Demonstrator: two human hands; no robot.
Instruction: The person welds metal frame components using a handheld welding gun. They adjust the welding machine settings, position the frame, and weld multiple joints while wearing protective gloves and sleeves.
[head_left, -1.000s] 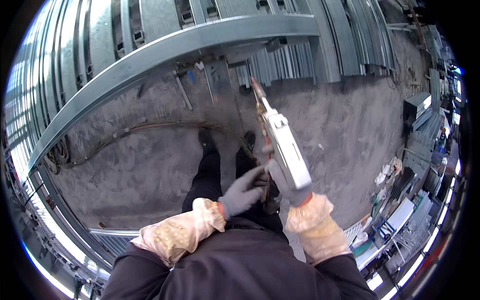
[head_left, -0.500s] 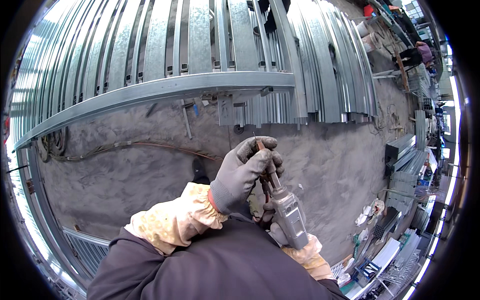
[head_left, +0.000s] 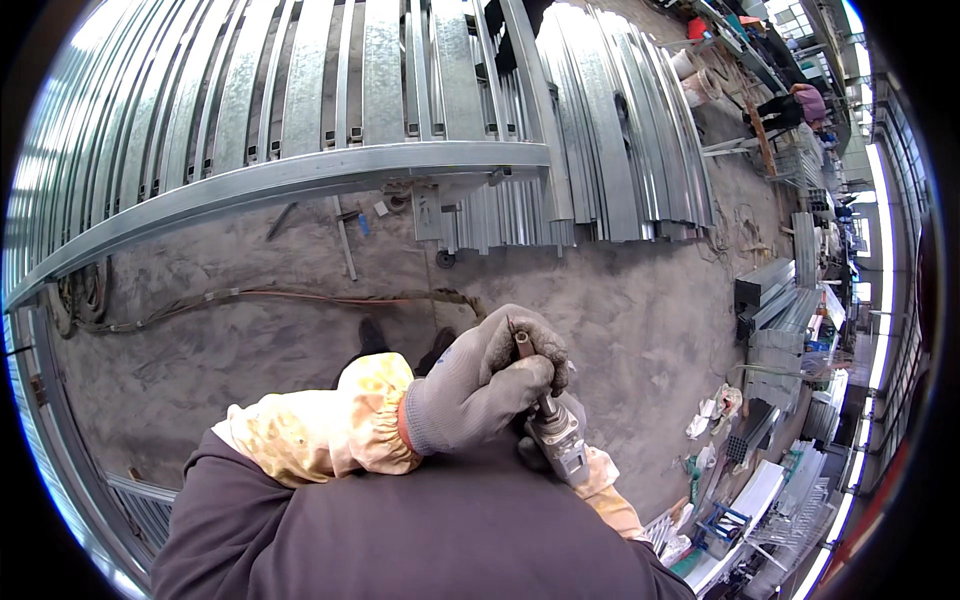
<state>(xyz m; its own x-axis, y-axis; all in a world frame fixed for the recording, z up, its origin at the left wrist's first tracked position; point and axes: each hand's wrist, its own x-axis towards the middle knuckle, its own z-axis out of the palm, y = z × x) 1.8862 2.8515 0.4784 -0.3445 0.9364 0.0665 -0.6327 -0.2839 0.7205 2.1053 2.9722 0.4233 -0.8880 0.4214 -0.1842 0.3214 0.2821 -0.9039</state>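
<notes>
Gloved in grey, my left hand (head_left: 478, 392) is closed around the front of a welding gun (head_left: 563, 446), its fingers wrapped just behind the copper-coloured nozzle (head_left: 523, 345). A thin wire tip sticks up beside the nozzle. The gun has a grey metal body and tilts up toward the left. My right hand (head_left: 533, 456), also gloved, is closed on the gun's body; most of it is hidden behind the gun and my left hand. Pale yellow sleeve covers (head_left: 340, 425) are on both forearms.
A frame of galvanised steel tubes (head_left: 300, 165) spans the far left, with a stack of long steel profiles (head_left: 610, 140) beside it. Hoses (head_left: 230, 296) run along the concrete floor. More metal stock (head_left: 780, 300) lies at the right. A person (head_left: 805, 105) bends over at far right.
The gun has been drawn closer to my body, and its nozzle now sits lower. My left hand has turned and shifted further over it. The view has swung slightly right.
</notes>
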